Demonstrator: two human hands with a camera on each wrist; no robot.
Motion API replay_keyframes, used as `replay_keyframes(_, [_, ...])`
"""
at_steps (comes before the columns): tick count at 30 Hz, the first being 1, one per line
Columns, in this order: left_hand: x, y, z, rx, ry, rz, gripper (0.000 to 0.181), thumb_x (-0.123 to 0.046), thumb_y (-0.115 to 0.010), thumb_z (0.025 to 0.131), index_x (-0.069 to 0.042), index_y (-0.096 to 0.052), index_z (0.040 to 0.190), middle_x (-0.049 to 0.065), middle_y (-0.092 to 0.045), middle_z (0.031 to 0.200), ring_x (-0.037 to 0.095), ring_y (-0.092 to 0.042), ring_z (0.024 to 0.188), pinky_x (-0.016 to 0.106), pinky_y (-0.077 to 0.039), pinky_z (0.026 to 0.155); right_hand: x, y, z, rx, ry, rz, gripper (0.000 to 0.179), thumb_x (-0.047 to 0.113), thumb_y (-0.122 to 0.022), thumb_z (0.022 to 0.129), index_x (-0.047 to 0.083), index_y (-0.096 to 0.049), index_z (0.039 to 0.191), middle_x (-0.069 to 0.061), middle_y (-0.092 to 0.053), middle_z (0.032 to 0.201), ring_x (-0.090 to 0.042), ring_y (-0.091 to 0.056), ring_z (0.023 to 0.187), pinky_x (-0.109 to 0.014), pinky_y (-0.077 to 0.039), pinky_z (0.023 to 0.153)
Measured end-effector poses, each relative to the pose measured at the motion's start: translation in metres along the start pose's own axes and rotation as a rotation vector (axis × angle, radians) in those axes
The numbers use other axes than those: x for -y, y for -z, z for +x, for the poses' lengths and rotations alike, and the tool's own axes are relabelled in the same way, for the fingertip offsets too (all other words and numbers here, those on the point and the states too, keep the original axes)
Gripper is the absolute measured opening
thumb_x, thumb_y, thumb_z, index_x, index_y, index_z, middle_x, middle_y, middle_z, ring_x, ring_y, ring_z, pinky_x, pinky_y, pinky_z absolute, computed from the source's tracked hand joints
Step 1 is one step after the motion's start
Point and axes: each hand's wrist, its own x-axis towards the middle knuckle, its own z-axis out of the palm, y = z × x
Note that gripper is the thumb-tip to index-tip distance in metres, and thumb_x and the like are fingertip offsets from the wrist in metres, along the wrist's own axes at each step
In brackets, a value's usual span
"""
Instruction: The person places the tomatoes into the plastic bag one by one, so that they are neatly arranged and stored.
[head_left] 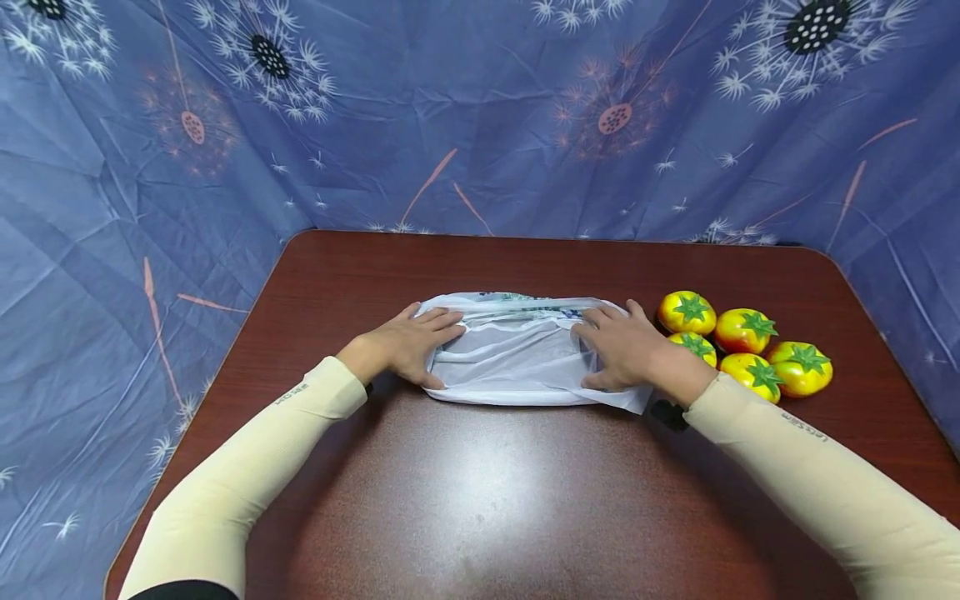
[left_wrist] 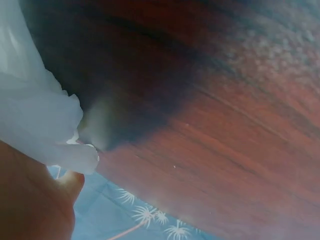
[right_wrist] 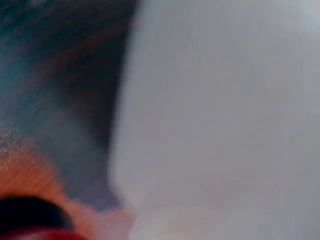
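Observation:
A white, see-through plastic bag (head_left: 517, 358) with green and blue print along its far side lies spread on the table, its mouth held wide. My left hand (head_left: 411, 343) rests at the bag's left side, fingers spread over the rim. On the opposite side, my right hand (head_left: 618, 346) touches the bag with its fingers spread and the thumb toward the near edge. Crumpled white plastic (left_wrist: 40, 110) covers part of the left hand in the left wrist view. Blurred white plastic (right_wrist: 215, 115) fills most of the right wrist view, hiding the right fingers.
Several yellow-red fruits with green leafy tops (head_left: 742, 331) sit close together just right of the right hand. The brown wooden table (head_left: 465, 500) has rounded far corners. A blue curtain with dandelion print (head_left: 480, 125) hangs behind and beside it.

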Motion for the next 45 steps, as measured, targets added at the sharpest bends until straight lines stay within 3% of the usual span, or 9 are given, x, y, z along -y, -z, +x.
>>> replay_keyframes(4, [-0.004, 0.0, 0.001, 0.018, 0.013, 0.012, 0.096, -0.063, -0.065, 0.083, -0.02, -0.023, 0.159, 0.0, -0.014, 0.169, 0.024, -0.013, 0.157, 0.056, -0.006, 0.126, 0.005, -0.003, 0.005, -0.206, 0.132, -0.016, 0.056, 0.038, -0.076, 0.084, 0.007, -0.062, 0.128, -0.017, -0.058, 0.135, -0.038, -0.049, 0.132, -0.066, -0.034, 0.109])
replay_keyframes(7, [-0.006, 0.003, 0.0, 0.039, 0.027, 0.051, 0.098, -0.064, -0.064, 0.084, -0.02, -0.019, 0.16, 0.001, -0.011, 0.169, 0.024, -0.012, 0.157, 0.056, -0.005, 0.126, 0.017, -0.002, 0.013, -0.227, 0.209, 0.024, 0.052, 0.032, -0.073, 0.087, 0.007, -0.06, 0.131, -0.017, -0.056, 0.14, -0.037, -0.05, 0.134, -0.06, -0.039, 0.109])
replay_keyframes(10, [-0.006, 0.005, 0.0, 0.048, 0.045, 0.083, 0.1, -0.065, -0.064, 0.083, -0.02, -0.019, 0.16, 0.001, -0.011, 0.169, 0.025, -0.014, 0.157, 0.056, -0.006, 0.126, 0.034, -0.001, 0.024, -0.133, 0.227, 0.103, 0.056, 0.03, -0.068, 0.09, 0.009, -0.053, 0.14, -0.019, -0.047, 0.15, -0.038, -0.045, 0.14, -0.059, -0.042, 0.107])
replay_keyframes(18, [-0.007, 0.009, 0.003, 0.062, 0.077, 0.117, 0.104, -0.07, -0.066, 0.079, -0.023, -0.02, 0.16, -0.001, -0.014, 0.169, 0.023, -0.016, 0.156, 0.055, -0.006, 0.126, 0.04, -0.01, 0.028, 0.235, 0.074, 0.229, 0.089, 0.044, -0.069, 0.087, 0.019, -0.023, 0.159, -0.012, -0.007, 0.168, -0.041, -0.012, 0.154, -0.075, -0.033, 0.104])
replay_keyframes(21, [-0.006, 0.009, 0.003, 0.077, 0.091, 0.108, 0.104, -0.07, -0.066, 0.079, -0.024, -0.02, 0.16, -0.001, -0.013, 0.169, 0.023, -0.015, 0.156, 0.054, -0.005, 0.126, 0.039, -0.01, 0.025, 0.2, 0.1, 0.243, 0.086, 0.042, -0.069, 0.087, 0.018, -0.027, 0.158, -0.013, -0.011, 0.168, -0.042, -0.016, 0.153, -0.072, -0.033, 0.107])
replay_keyframes(25, [-0.006, 0.008, 0.003, 0.087, 0.065, 0.085, 0.104, -0.069, -0.066, 0.08, -0.022, -0.019, 0.16, 0.002, -0.012, 0.169, 0.025, -0.014, 0.157, 0.055, -0.004, 0.126, 0.034, -0.005, 0.016, -0.051, 0.183, 0.174, 0.063, 0.034, -0.069, 0.089, 0.011, -0.049, 0.145, -0.018, -0.038, 0.157, -0.04, -0.039, 0.143, -0.062, -0.04, 0.108])
replay_keyframes(29, [-0.006, 0.008, 0.005, 0.078, 0.055, 0.088, 0.103, -0.068, -0.065, 0.081, -0.022, -0.019, 0.16, 0.002, -0.011, 0.169, 0.025, -0.013, 0.157, 0.055, -0.005, 0.126, 0.023, 0.006, 0.005, -0.244, 0.111, 0.002, 0.056, 0.033, -0.072, 0.087, 0.007, -0.059, 0.135, -0.019, -0.052, 0.146, -0.038, -0.047, 0.136, -0.057, -0.04, 0.111])
replay_keyframes(33, [-0.006, 0.009, 0.005, 0.093, 0.072, 0.088, 0.103, -0.067, -0.066, 0.081, -0.021, -0.019, 0.16, 0.002, -0.009, 0.17, 0.025, -0.011, 0.157, 0.054, -0.006, 0.127, 0.012, 0.006, 0.004, -0.157, 0.037, -0.033, 0.071, 0.04, -0.071, 0.087, 0.005, -0.049, 0.144, -0.023, -0.039, 0.155, -0.042, -0.035, 0.145, -0.057, -0.029, 0.119])
replay_keyframes(45, [-0.003, 0.004, 0.002, 0.037, 0.046, 0.043, 0.101, -0.062, -0.07, 0.08, -0.021, -0.023, 0.159, 0.001, -0.013, 0.169, 0.024, -0.013, 0.157, 0.054, -0.009, 0.126, -0.008, -0.024, 0.012, -0.034, -0.011, 0.194, 0.09, 0.056, -0.063, 0.088, 0.007, -0.031, 0.155, -0.026, -0.024, 0.162, -0.044, -0.023, 0.15, -0.059, -0.02, 0.122])
